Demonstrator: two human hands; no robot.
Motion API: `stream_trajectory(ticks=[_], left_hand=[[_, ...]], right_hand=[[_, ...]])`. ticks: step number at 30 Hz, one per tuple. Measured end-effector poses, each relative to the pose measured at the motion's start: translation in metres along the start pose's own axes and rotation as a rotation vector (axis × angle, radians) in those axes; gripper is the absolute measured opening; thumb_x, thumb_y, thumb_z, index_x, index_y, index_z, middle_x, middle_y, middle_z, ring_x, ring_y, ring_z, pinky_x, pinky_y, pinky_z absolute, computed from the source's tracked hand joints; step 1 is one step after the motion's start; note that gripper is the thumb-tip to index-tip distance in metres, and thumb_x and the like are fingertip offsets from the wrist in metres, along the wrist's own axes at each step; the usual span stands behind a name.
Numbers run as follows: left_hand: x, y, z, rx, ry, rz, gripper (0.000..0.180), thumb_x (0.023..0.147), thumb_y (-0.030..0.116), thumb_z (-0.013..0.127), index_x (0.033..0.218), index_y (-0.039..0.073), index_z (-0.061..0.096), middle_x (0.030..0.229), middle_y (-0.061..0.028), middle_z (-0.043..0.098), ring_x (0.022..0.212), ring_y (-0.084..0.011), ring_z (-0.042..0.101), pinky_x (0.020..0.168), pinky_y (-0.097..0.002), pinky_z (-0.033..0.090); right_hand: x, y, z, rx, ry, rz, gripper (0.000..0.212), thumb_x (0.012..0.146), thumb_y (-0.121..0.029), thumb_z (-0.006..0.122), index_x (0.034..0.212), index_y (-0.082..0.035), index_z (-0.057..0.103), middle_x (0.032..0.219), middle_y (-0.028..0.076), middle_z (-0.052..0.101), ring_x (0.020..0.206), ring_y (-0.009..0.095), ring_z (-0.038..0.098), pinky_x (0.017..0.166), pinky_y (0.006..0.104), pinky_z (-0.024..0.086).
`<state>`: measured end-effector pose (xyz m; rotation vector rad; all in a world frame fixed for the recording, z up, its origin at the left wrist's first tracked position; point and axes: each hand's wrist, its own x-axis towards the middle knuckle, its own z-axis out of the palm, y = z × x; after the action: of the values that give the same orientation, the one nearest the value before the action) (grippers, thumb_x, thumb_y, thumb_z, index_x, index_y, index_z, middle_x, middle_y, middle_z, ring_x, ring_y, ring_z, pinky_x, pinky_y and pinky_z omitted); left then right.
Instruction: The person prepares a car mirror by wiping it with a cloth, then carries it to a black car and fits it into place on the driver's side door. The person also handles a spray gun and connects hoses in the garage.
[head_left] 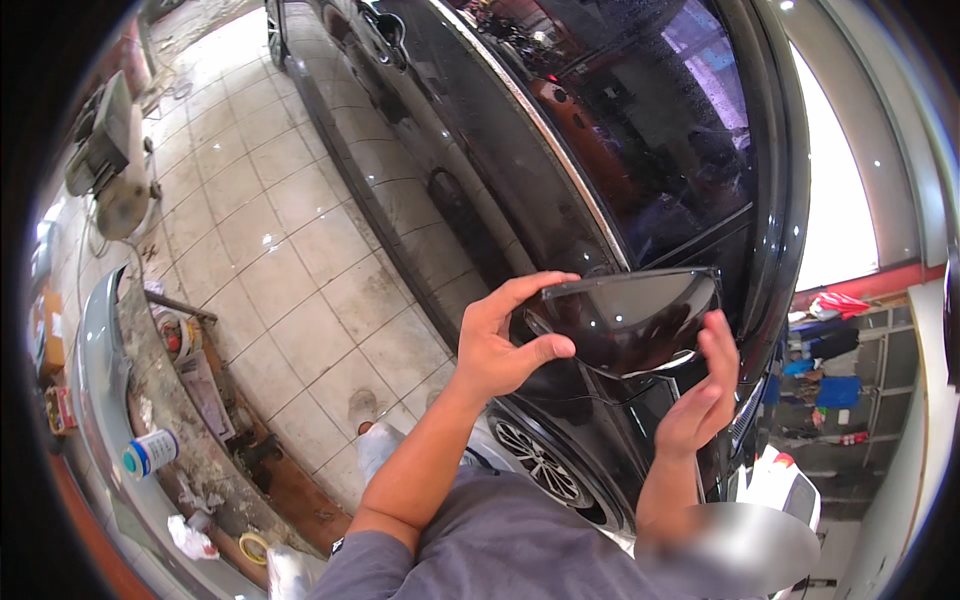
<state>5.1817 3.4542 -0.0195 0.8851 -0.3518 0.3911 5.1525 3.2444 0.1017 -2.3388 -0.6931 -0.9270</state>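
Note:
A glossy black side mirror (630, 325) juts out beside the front window of a black car (465, 170). Around the mirror's left end my left hand (495, 345) is closed, its thumb on the near face and a finger along the top edge. At the opposite end my right hand (692, 405) is held up with its fingers stretched out, the fingertips close to the mirror's right edge. Whether those fingertips touch it I cannot tell. Below the mirror shows the car's front wheel (540, 460) with its spoked rim.
At the left, a grey car bumper (100, 370) lies along a cluttered bench (235, 490) with a teal-capped can (152, 453) and a yellow tape roll (253, 548). Farther off stands a wheeled machine (122, 200). Pale tiles (290, 260) cover the floor. Shelves with cloths (838, 390) are at the right.

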Motion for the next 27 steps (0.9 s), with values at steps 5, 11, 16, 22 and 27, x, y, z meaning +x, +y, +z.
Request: stream_trajectory(ticks=[5,11,16,22,27], left_hand=[[0.025,-0.004,-0.011,0.001,-0.204,0.08,0.077,0.072,0.033,0.091,0.132,-0.002,0.059,0.132,-0.0201,0.064,0.124,-0.0291,0.061,0.105,-0.0393,0.046],[0.037,-0.025,-0.007,0.026,-0.169,0.216,0.082,0.063,0.049,0.09,0.12,-0.005,0.067,0.123,-0.0216,0.069,0.118,-0.0338,0.066,0.099,-0.0406,0.052],[0.036,-0.025,-0.015,-0.23,-0.231,0.026,0.066,0.077,0.043,0.082,0.123,-0.002,0.068,0.124,-0.0161,0.07,0.121,-0.0342,0.064,0.101,-0.0415,0.05],[0.037,-0.024,-0.025,-0.24,-0.32,0.001,0.05,0.088,0.028,0.072,0.129,-0.001,0.066,0.128,-0.0186,0.068,0.128,-0.0334,0.06,0.113,-0.0465,0.039],[0.034,-0.013,-0.028,-0.263,-0.321,-0.093,0.048,0.09,0.026,0.071,0.129,-0.001,0.066,0.13,-0.0195,0.066,0.132,-0.0318,0.057,0.117,-0.0469,0.033]], right_hand=[[0.028,-0.056,0.04,-0.363,-0.335,-0.15,0.088,0.097,-0.072,0.035,0.131,0.005,0.059,0.135,0.024,0.059,0.133,0.043,0.051,0.119,0.0548,0.021],[0.057,-0.058,0.066,-0.53,-0.487,-0.216,0.105,0.087,-0.085,0.027,0.128,0.005,0.061,0.132,0.023,0.061,0.131,0.04,0.054,0.119,0.0582,0.018],[0.061,-0.055,0.061,-0.594,-0.597,-0.235,0.097,0.085,-0.082,0.043,0.127,0.003,0.061,0.132,0.021,0.061,0.13,0.039,0.054,0.118,0.062,0.018],[0.057,-0.063,0.061,-0.682,-0.653,-0.245,0.1,0.074,-0.078,0.062,0.134,0.002,0.054,0.138,0.019,0.058,0.136,0.038,0.05,0.118,0.065,0.015],[0.053,-0.058,0.068,-0.639,-0.587,-0.24,0.102,0.067,-0.079,0.064,0.13,0.001,0.057,0.131,0.016,0.06,0.133,0.037,0.052,0.118,0.0629,0.019]])
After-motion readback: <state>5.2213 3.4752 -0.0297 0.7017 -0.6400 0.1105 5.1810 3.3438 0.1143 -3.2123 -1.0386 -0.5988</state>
